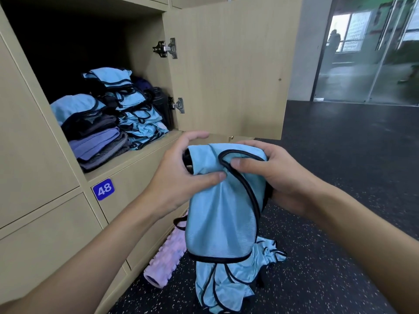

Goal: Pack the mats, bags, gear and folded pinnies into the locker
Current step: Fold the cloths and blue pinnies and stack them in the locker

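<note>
left hand [181, 175] and right hand [274, 177] gripping blue pinny [222, 218], open locker [129, 158], speckled floor [340, 159], glass doors [362, 71]

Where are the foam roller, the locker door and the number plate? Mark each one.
Foam roller [164, 254], head view, middle of its ridged side.
Locker door [229, 64], head view, bare inner face.
Number plate [103, 189], head view, on the digits 48.
</note>
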A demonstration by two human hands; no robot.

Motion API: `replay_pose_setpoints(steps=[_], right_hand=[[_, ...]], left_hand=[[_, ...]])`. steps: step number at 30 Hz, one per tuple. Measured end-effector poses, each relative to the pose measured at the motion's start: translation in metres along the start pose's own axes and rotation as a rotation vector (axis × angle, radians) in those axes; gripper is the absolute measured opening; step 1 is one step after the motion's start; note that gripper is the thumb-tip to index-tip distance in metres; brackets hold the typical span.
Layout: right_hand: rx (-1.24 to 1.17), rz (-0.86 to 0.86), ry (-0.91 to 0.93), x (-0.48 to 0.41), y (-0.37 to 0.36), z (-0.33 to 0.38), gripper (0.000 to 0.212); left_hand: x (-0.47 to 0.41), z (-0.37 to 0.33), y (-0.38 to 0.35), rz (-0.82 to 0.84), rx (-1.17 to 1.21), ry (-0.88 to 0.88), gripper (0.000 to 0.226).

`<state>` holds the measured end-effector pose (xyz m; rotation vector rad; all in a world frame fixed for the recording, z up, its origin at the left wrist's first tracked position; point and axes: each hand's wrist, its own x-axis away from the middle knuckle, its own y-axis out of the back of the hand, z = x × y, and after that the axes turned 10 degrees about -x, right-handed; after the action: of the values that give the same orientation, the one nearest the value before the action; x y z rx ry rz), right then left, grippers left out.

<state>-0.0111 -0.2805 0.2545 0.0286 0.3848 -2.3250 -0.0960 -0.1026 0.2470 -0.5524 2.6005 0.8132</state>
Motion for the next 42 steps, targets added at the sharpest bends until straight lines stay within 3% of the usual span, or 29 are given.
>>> replay_pose_setpoints(steps=[4, 9, 12, 14, 16, 17, 22, 26, 31, 36, 42], right_hand=[[0.069, -0.009, 0.1, 0.0, 0.0, -0.002, 0.055], [0.077, -0.013, 0.143, 0.001, -0.008, -0.01, 0.075], [0.095, -0.093, 0.211, -0.001, -0.01, -0.012, 0.088], [0.092, -0.144, 0.239, -0.003, -0.008, -0.01, 0.091], [0.101, -0.191, 0.257, -0.004, -0.007, -0.009, 0.091], [0.109, -0.214, 0.258, -0.004, -0.006, -0.008, 0.09], [0.14, -0.223, 0.26, -0.006, -0.002, -0.008, 0.077], [0.229, -0.195, 0.362, -0.007, 0.002, -0.007, 0.059], [0.376, -0.121, 0.307, -0.002, 0.004, 0.0, 0.051], [0.495, 0.058, 0.072, 0.009, 0.005, 0.017, 0.093], [0.664, 0.05, 0.176, 0.01, -0.003, 0.02, 0.055]], left_hand=[[-0.002, -0.004, -0.004, -0.151, 0.162, 0.086, 0.06], [-0.003, -0.012, -0.006, -0.207, 0.397, 0.258, 0.043], [-0.002, -0.014, -0.008, -0.187, 0.465, 0.313, 0.055], [0.001, -0.012, -0.008, -0.102, 0.417, 0.297, 0.085], [0.005, -0.01, -0.006, 0.003, 0.352, 0.234, 0.118], [0.005, -0.009, -0.005, 0.037, 0.332, 0.189, 0.124], [0.005, -0.009, -0.002, 0.119, 0.27, 0.042, 0.105], [0.007, -0.012, -0.003, 0.137, 0.255, 0.069, 0.077], [0.006, -0.012, 0.0, 0.165, 0.293, 0.149, 0.086], [0.005, -0.016, 0.008, 0.176, 0.278, 0.163, 0.093], [0.004, -0.017, 0.013, 0.18, 0.162, 0.132, 0.095]])
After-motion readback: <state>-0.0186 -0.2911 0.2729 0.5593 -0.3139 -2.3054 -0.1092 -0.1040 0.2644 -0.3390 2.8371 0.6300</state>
